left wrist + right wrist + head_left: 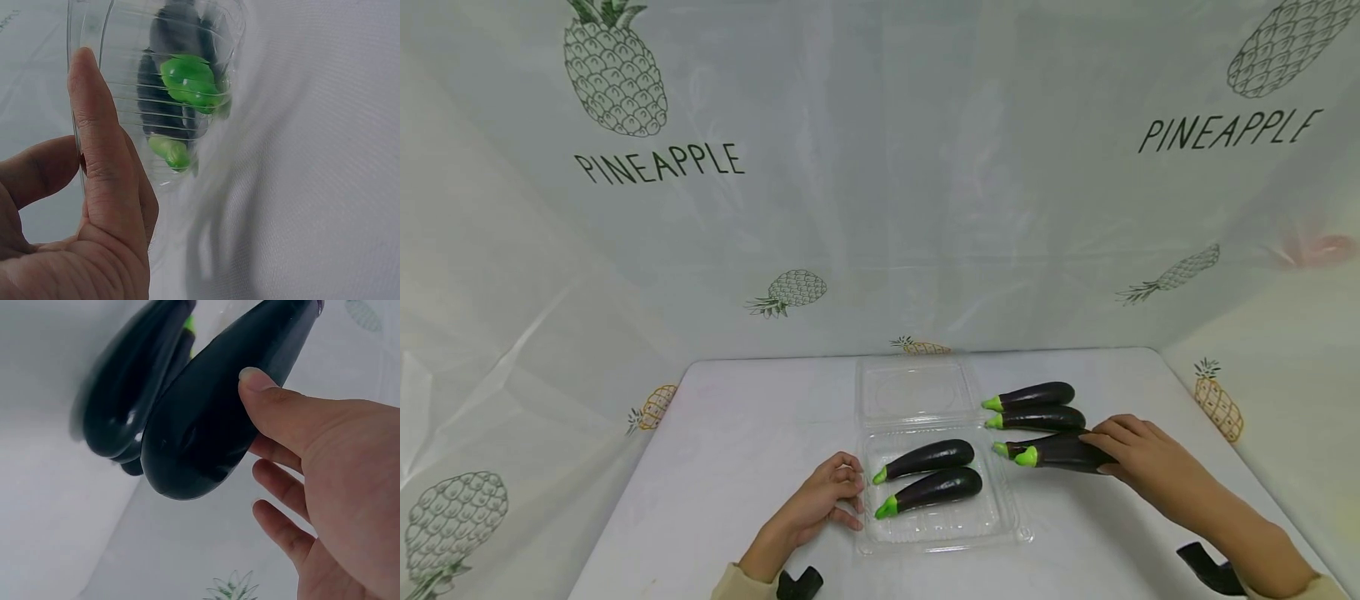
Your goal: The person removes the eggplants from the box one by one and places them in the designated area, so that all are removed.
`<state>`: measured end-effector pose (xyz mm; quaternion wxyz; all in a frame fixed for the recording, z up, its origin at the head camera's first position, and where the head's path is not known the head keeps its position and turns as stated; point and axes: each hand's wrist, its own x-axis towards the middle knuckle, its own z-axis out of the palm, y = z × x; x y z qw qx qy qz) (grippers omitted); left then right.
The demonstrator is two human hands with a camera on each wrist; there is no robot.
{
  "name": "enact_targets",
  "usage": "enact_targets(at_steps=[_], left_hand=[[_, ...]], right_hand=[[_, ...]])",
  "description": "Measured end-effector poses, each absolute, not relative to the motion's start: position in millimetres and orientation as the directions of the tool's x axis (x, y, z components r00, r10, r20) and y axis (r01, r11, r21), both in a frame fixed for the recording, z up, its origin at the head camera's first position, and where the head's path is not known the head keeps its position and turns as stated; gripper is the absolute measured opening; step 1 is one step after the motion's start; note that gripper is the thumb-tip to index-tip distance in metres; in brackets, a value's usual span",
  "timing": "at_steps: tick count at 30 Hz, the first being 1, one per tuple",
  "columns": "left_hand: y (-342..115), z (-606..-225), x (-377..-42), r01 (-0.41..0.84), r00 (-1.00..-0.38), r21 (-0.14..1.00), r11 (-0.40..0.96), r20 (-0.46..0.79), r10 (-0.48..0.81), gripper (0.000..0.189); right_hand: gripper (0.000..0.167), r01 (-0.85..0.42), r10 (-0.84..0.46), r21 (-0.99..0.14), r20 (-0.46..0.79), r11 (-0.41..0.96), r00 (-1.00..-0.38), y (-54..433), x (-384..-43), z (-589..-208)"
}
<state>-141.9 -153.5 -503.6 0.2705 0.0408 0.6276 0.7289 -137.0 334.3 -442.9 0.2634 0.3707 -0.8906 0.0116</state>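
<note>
A clear plastic clamshell box (943, 533) lies unfolded on the table, its lid side toward the back. Inside it are two dark eggplants with bright green stems, a back one (928, 460) and a front one (940, 490). At the box's left edge is my left hand (831, 496), its thumb and fingers pinching the thin rim (76, 119). To the right of the box, my right hand (1131, 454) grips an eggplant (206, 419) near its rounded end, thumb on one side and fingers on the other. That eggplant overlaps another eggplant (1011, 450) just behind it.
Farther back on the right lie two more eggplants, one at the rear (1037, 395) and one before it (1045, 417), stems pointing left at the lid (917, 392). A pineapple-print sheet (887, 208) hangs behind the white table (760, 417).
</note>
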Motion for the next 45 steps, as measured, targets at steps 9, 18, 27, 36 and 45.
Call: enact_targets(at_steps=[9, 18, 27, 36, 45], left_hand=[[-154.2, -504.6, -143.5, -0.339, -0.852, 0.938, -0.072, -0.273, 0.446, 0.022], [-153.9, -505.3, -145.3, -0.332, -0.854, 0.941, -0.071, -0.268, 0.446, 0.022], [-153.3, -503.5, -144.8, -0.341, -0.849, 0.938, -0.068, -0.276, 0.45, 0.024], [-154.0, -505.5, -143.6, -0.343, -0.848, 0.938, -0.059, -0.281, 0.449, 0.02], [-154.1, -507.7, -142.8, -0.34, -0.848, 0.938, -0.064, -0.276, 0.452, 0.019]], right_hand=[[0.033, -0.672, -0.665, 0.16, 0.425, 0.723, -0.614, 342.7, -139.8, -452.0], [0.055, -0.665, -0.675, 0.177, 0.369, 0.726, -0.639, 338.2, -141.0, -464.5], [0.054, -0.663, -0.676, 0.181, 0.365, 0.726, -0.64, 342.4, -142.1, -475.6], [0.055, -0.689, -0.701, 0.193, 0.376, 0.699, -0.606, 344.8, -143.2, -490.2], [0.053, -0.663, -0.689, 0.204, 0.324, 0.72, -0.648, 337.2, -143.1, -495.6]])
